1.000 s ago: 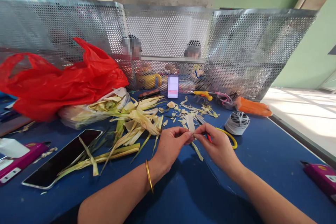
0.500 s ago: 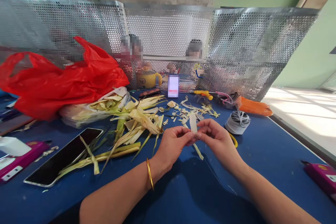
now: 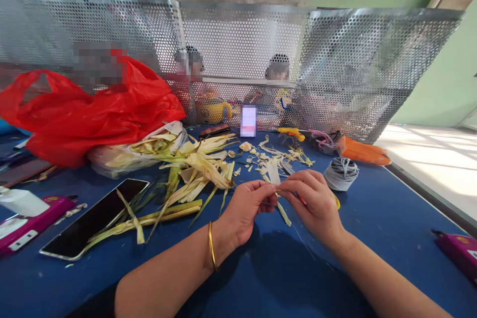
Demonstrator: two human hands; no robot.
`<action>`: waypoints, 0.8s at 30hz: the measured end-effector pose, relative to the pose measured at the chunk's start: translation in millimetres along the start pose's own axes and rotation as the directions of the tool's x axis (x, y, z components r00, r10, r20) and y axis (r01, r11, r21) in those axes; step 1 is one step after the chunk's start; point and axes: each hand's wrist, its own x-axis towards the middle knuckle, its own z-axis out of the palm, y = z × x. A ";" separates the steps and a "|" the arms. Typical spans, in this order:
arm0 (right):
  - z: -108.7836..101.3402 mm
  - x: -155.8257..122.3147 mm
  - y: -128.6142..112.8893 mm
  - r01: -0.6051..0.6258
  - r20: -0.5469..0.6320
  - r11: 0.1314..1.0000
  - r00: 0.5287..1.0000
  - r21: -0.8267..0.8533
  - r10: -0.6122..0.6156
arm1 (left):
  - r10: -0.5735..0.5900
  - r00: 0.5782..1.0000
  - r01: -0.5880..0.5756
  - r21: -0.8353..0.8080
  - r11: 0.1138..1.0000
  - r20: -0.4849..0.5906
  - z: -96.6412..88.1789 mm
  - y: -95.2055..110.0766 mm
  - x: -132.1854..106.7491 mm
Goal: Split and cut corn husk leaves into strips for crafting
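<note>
My left hand (image 3: pixel 250 204), with a gold bangle at the wrist, is closed in a pinch on the lower end of a pale corn husk strip (image 3: pixel 274 171). The strip stands up between the two hands. Fingertips of my right hand (image 3: pixel 313 201) meet the left ones at the same spot, also pinched. A small red bit shows under the right fingers, and a yellow edge (image 3: pixel 337 202) peeks out behind that hand; what they belong to is hidden. Below the fingertips lies a greenish husk strip (image 3: pixel 284 212), with a thin thread near it on the blue table (image 3: pixel 298 278).
Corn husks (image 3: pixel 204 169) are heaped left of my hands, husk scraps (image 3: pixel 263 159) beyond them. A phone (image 3: pixel 97 218), red plastic bag (image 3: pixel 100 119), purple power strip (image 3: pixel 40 221), grey yarn ball (image 3: pixel 342 175) and orange packet (image 3: pixel 365 151) surround them. A perforated metal screen (image 3: pixel 238 35) closes the back; people are behind it.
The right hand has shifted its fingers over the strip's base, bringing a red bit into view. The strip leans back lower. The view has moved slightly.
</note>
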 end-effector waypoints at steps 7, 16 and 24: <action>3.4 -2.2 0.8 -0.147 0.044 0.984 0.989 0.100 0.143 | 0.029 1.000 -0.029 -0.047 0.998 -0.001 -0.3 -3.4 1.7; 7.1 -0.1 -4.4 -0.515 0.177 0.759 0.855 0.397 0.488 | 0.224 0.972 -0.211 0.152 0.966 -0.070 2.3 -2.8 2.5; 10.0 0.4 -4.5 -0.583 0.184 0.637 0.793 0.505 0.580 | 0.238 0.971 -0.229 0.161 0.960 -0.040 0.9 -4.3 2.0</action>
